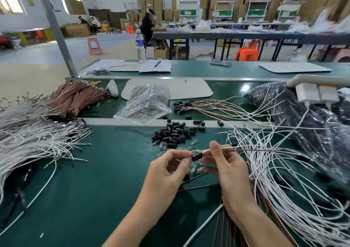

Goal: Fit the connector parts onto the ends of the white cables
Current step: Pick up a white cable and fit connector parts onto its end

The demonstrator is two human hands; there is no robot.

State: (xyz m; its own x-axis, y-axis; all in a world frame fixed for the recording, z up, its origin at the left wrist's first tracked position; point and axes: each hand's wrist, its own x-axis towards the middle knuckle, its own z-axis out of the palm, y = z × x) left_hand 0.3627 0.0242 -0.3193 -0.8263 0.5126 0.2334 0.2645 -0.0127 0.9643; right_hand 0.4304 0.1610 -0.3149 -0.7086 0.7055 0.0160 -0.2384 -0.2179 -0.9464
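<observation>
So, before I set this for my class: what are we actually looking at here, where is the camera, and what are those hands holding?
There is no machine. A person works bare-handed, and the one picture comes from a camera worn on their head, looking down at a green table. The left hand pinches a black connector part. The right hand pinches thin cables that enter it and run off to the right. Beyond the hands lies a pile of black parts with small clear bulbs. Loose white cables spread on both sides, and a bundle of brown cables lies further back on the left.
</observation>
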